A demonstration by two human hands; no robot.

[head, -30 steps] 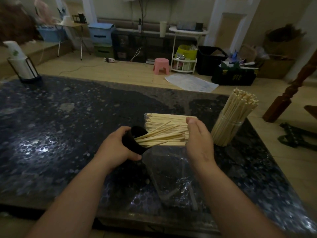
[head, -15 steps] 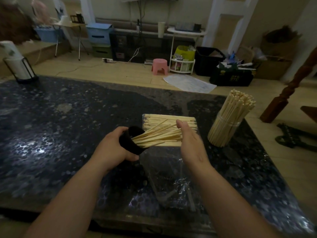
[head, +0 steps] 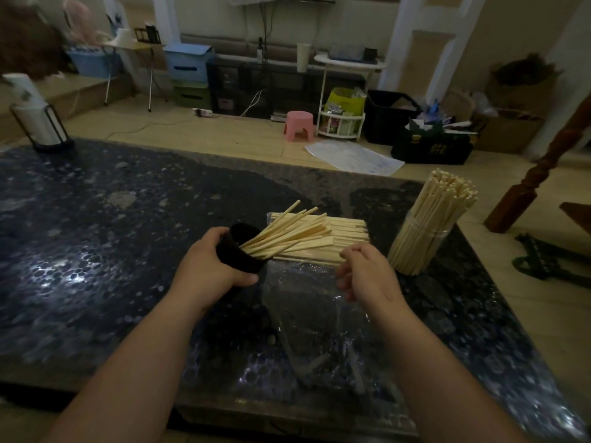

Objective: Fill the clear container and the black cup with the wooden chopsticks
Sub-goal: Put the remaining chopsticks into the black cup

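My left hand (head: 208, 270) grips the black cup (head: 238, 249), tilted to the right above the dark table. Several wooden chopsticks (head: 287, 233) stick out of its mouth, fanning up and to the right. Behind them a flat stack of chopsticks (head: 345, 238) lies on the table. My right hand (head: 367, 276) hovers just in front of that stack, fingers loosely curled and apart, holding nothing. The clear container (head: 422, 241) stands at the right, packed with upright chopsticks leaning right.
A crumpled clear plastic wrapper (head: 313, 321) lies between my forearms on the speckled dark table (head: 96, 235). A paper roll in a black holder (head: 38, 123) stands at the far left corner. The table's right edge runs close to the clear container.
My right hand has let go of the chopsticks in the cup and drawn back toward me. The chopsticks now sit deeper in the cup and point more upward.
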